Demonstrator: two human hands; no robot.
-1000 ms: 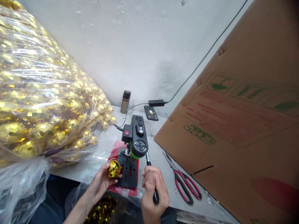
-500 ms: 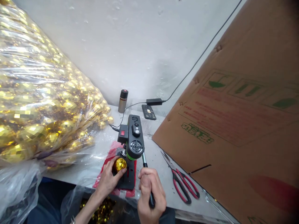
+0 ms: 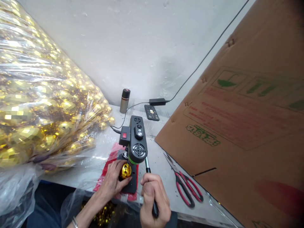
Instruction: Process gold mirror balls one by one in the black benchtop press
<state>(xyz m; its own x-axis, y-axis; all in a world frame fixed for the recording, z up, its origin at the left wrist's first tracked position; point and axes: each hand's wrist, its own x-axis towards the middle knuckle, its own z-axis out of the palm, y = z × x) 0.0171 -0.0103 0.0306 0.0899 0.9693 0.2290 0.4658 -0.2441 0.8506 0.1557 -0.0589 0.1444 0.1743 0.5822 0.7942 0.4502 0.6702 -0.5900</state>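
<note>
A small black drill press (image 3: 138, 139) with a red switch stands on a red plastic sheet (image 3: 104, 172). Beneath its head, over the black base (image 3: 133, 185), my left hand (image 3: 114, 179) grips a shiny gold faceted ball (image 3: 126, 170) between thumb and fingers. My right hand (image 3: 154, 199) is wrapped round the black grip of the press's lever (image 3: 147, 166), to the right of the base. The head of the press hides whatever lies between it and the ball's top.
Clear bags of gold balls (image 3: 47, 104) fill the left. Red-handled scissors (image 3: 184, 183) lie right of my right hand, beside a large cardboard box (image 3: 228, 126). A spray can (image 3: 124, 100), a phone (image 3: 151, 112) and a black adapter (image 3: 157, 102) are at the back.
My left hand has moved slightly right and down with the gold ball, and the ball has turned a little. My right hand stays on the lever, slightly lower.
</note>
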